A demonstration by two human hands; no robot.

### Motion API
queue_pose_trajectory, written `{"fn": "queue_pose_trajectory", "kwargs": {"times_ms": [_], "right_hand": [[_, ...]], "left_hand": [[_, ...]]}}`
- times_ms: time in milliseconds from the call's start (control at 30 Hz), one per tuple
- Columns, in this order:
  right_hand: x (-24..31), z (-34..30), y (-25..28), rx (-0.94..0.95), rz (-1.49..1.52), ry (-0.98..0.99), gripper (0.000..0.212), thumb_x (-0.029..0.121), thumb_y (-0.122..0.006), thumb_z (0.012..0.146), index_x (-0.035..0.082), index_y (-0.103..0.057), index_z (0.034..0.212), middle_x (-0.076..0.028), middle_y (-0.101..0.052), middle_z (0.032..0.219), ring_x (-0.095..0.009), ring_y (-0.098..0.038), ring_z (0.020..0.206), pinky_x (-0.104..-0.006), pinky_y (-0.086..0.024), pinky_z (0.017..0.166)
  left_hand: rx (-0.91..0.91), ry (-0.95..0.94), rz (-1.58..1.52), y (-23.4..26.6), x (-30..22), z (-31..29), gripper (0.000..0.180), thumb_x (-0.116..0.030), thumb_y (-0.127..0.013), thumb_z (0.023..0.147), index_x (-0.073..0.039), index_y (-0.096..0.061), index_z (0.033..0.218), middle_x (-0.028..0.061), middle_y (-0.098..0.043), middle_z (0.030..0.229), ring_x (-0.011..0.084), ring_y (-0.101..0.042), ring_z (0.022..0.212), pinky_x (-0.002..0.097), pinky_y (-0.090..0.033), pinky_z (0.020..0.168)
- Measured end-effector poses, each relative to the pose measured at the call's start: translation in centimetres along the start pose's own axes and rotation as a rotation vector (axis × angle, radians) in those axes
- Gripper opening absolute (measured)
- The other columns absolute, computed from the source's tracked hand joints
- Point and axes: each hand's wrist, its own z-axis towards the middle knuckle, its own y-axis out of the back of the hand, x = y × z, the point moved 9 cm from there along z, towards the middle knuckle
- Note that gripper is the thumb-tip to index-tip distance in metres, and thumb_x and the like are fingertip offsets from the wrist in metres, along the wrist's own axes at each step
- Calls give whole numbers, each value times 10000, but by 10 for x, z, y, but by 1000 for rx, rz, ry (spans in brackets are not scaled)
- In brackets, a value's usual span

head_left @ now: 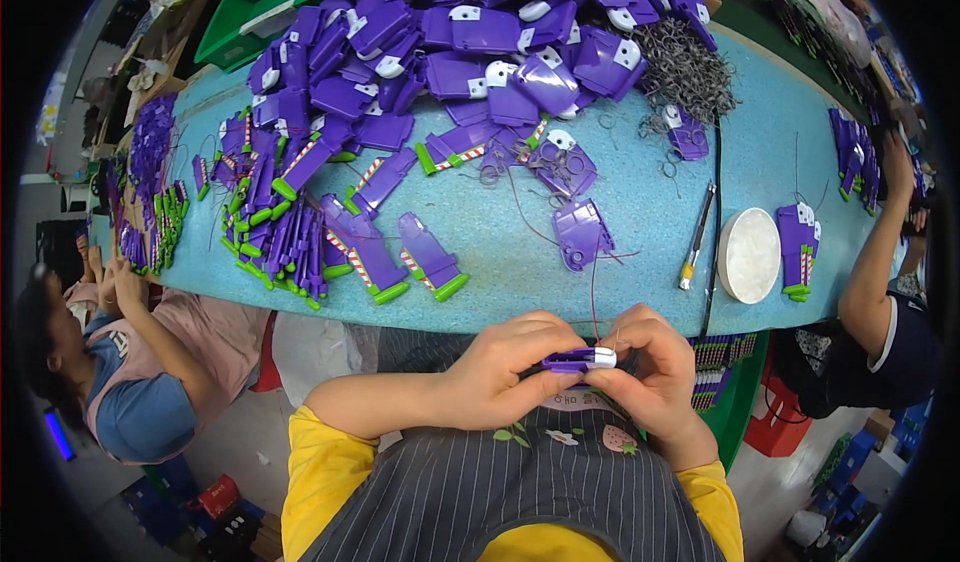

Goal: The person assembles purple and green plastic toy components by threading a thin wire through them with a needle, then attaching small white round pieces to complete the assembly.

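Note:
Just off the table's near edge, my left hand (508,370) is closed round a small purple plastic part (562,362) with a white end piece (601,357). The thumb and fingers of my right hand (652,370) pinch the white end, and a thin wire shows by its fingertips. A dark red wire (593,287) runs up from the part onto the table. Beyond my hands lies a purple shell half (582,234) with a wire on it. To its left rests a purple part with a green end and striped edge (430,254).
A big heap of purple shells (460,32) covers the far table, beside a pile of metal springs (685,67). Purple-green parts (285,222) are stacked at left. On the right are a brush-like tool (697,237) and a white bowl (750,224). People work at both sides.

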Motion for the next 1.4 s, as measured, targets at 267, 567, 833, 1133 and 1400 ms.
{"fn": "queue_pose_trajectory", "kwargs": {"times_ms": [267,567,833,1133,1400], "right_hand": [[-8,-15,-25,166,-200,-41,212,131,-723,739,4,-601,856,-100,-579,689,-190,-556,531,-288,-424,494],[-26,-14,-24,41,12,-139,167,107,-705,762,9,-626,872,-62,-570,688,-153,-538,594,-266,-413,551],[-36,-5,-21,63,43,-290,146,109,-705,763,0,-644,839,-60,-561,715,-147,-535,646,-261,-412,591],[11,-32,42,-268,51,50,320,14,-658,749,10,-509,1032,-98,-561,908,-187,-541,791,-309,-448,724],[14,-51,280,-951,-355,228,288,77,-573,885,-32,-518,1146,-45,-578,994,-86,-539,866,-199,-426,777]], "left_hand": [[-375,104,-350,27,19,-20,185,-36,-582,849,46,-539,1009,100,-553,836,138,-516,720,262,-416,650],[-373,254,-476,23,30,-20,178,-61,-567,877,35,-535,1024,43,-559,870,79,-508,774,225,-421,690],[-321,209,-228,10,40,-21,198,-59,-595,846,42,-521,1000,105,-565,939,188,-547,855,291,-438,749],[104,-117,718,1,-44,33,568,-203,-723,719,50,-427,1133,263,-422,1211,452,-378,1197,499,-324,988],[-167,-183,1588,142,-7,143,465,-9,-620,693,9,-496,1141,159,-534,1142,329,-488,1084,397,-403,909]]}}
